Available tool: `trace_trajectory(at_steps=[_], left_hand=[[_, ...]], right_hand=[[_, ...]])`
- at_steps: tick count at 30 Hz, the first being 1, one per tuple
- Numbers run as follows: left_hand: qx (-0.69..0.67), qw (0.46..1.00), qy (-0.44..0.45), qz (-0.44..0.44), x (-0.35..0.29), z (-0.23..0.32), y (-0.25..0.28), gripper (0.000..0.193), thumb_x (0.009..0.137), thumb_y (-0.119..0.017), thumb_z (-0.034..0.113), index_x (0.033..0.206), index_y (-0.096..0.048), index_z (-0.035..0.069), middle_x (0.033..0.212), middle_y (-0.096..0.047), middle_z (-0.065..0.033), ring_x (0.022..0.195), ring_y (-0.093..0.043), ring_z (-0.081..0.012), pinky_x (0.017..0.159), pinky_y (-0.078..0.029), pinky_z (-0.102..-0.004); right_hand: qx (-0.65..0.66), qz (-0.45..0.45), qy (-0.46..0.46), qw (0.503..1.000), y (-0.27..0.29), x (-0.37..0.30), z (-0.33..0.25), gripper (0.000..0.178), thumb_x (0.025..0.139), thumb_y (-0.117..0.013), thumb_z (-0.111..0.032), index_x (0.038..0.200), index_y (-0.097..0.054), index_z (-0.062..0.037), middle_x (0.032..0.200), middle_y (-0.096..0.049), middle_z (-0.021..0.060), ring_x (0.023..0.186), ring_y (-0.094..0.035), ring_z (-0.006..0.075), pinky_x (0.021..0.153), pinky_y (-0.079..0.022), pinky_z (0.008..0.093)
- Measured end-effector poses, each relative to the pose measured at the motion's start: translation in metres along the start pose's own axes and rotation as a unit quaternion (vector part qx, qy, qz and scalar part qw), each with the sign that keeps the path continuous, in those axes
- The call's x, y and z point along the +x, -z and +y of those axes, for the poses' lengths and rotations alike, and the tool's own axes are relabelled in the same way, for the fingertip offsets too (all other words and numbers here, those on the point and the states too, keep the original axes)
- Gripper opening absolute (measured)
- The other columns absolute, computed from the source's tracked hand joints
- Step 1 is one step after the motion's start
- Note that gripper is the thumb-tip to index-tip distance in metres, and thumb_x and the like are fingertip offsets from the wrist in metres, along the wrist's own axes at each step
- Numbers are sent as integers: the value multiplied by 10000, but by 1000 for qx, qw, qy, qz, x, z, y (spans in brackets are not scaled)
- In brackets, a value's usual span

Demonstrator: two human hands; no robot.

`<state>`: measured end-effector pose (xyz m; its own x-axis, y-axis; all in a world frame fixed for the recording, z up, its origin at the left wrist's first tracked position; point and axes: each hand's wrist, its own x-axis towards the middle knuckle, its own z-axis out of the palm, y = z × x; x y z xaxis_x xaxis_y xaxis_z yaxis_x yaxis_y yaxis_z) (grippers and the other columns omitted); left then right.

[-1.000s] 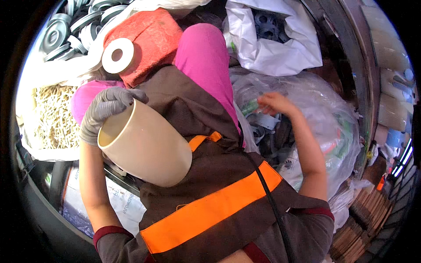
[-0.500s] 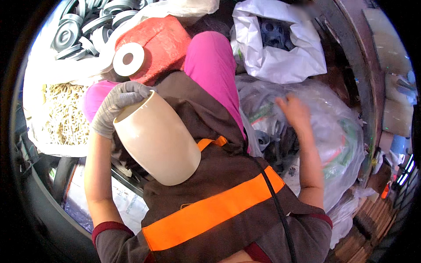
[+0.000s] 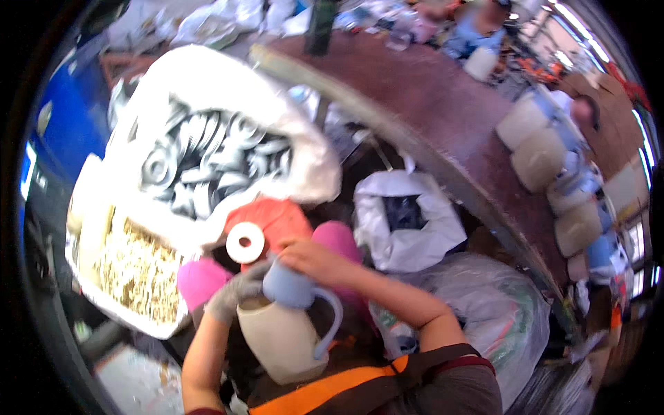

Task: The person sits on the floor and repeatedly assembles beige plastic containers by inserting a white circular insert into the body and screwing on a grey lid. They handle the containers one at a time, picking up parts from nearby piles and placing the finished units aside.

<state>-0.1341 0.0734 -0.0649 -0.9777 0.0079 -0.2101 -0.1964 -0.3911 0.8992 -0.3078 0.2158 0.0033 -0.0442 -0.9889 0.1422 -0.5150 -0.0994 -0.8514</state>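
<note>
Though tilted — jug [image 3: 278, 340] in left hand [image 3: 236, 292]

We've got a plain cream rounded plastic jug body [image 3: 277, 342], solid blue-grey rounded plastic piece [image 3: 287, 287] with matching curved handle [image 3: 337, 315], grey fabric glove [image 3: 232, 296] on the left hand [image 3: 243, 287]. Brown cloth apron [image 3: 349, 400], flat orange stripe [image 3: 311, 394]. Maroon flat tabletop [image 3: 415, 90], cream-and-pale-blue plastic jugs [image 3: 538, 159] along its right edge.
</note>
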Motion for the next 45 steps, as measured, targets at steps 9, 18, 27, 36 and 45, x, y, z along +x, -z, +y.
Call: trace_trajectory(at_steps=[9, 18, 27, 36, 45], left_hand=[[-224, 972, 50, -38, -2, -22, 1, 568, 751, -657, 85, 1269, -466, -46, 1224, -556, -157, 1146, -532, -280, 1000, -399, -376], [-194, 977, 91, 21, 0, -33, 12, 372, 747, -624, 50, 1105, -580, -40, 1026, -647, -120, 938, -623, -217, 862, -486, -318], [-183, 977, 97, 58, 3, -29, 13, 275, 738, -616, 31, 1007, -621, -25, 949, -656, -94, 860, -626, -192, 813, -491, -289], [-164, 978, 100, 82, 9, -40, 25, 210, 730, -653, 14, 938, -639, -12, 893, -660, -76, 782, -633, -181, 727, -509, -286], [-126, 981, 116, 91, 20, -33, 23, 199, 745, -662, 55, 925, -641, -25, 859, -659, -84, 746, -620, -165, 702, -501, -283]], right_hand=[[159, 314, -222, 909, -30, -71, 1, 348, 955, -473, -289, 1137, -552, -4, 1042, -598, 85, 986, -558, 166, 883, -418, 295], [264, 302, -335, 853, -73, -143, -28, 389, 966, -467, -240, 1327, -431, -99, 1051, -562, 61, 889, -565, 124, 698, -477, 267], [356, 328, -338, 807, -61, -127, 11, 357, 966, -485, -218, 1292, -465, -75, 799, -511, 11, 556, -457, 67, 482, -385, 224], [472, 164, -320, 805, -13, -87, 84, 318, 973, -462, -309, 1172, -535, -72, 778, -499, -16, 521, -404, 31, 433, -331, 182], [499, 151, -313, 794, -18, -91, 97, 383, 976, -436, -327, 1259, -493, -75, 825, -506, -6, 539, -433, 52, 436, -333, 186]])
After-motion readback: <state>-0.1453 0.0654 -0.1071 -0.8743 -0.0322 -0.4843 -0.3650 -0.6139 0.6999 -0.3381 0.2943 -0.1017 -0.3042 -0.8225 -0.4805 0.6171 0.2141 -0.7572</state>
